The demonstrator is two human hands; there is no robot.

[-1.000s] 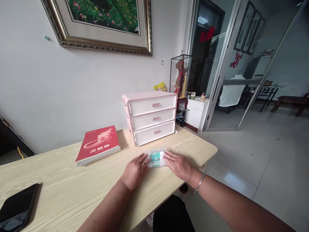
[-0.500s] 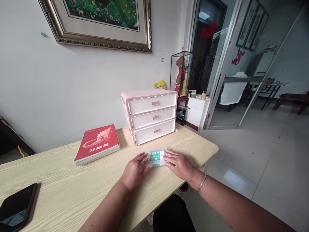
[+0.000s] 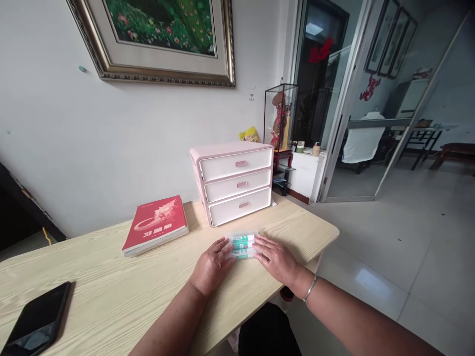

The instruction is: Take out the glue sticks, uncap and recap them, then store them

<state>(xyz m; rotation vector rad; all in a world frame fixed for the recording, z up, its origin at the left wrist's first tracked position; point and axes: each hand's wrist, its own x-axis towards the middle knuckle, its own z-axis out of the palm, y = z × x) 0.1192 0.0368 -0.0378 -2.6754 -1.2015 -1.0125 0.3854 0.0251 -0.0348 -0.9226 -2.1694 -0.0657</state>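
Note:
A clear plastic pack (image 3: 242, 247) lies on the wooden table, holding several white tubes with green labels that look like glue sticks. My left hand (image 3: 212, 262) grips the pack's left end, fingers on its top and thumb along the near side. At the right end, my right hand (image 3: 276, 258) holds it the same way, with a bracelet on the wrist. The tubes' ends are partly hidden under my fingers. Just behind the pack stands a pink and white drawer unit (image 3: 241, 185) with its three drawers closed.
A red-covered book (image 3: 158, 222) lies left of the drawer unit. On the table's left side is a black phone (image 3: 37, 319). The table's right edge (image 3: 337, 231) drops to a tiled floor. Behind stand a glass display case (image 3: 281, 118) and a yellow packet (image 3: 249, 134).
The whole view has shifted slightly, so everything sits a little further right and lower. Both hands stay on the pack, with little visible movement.

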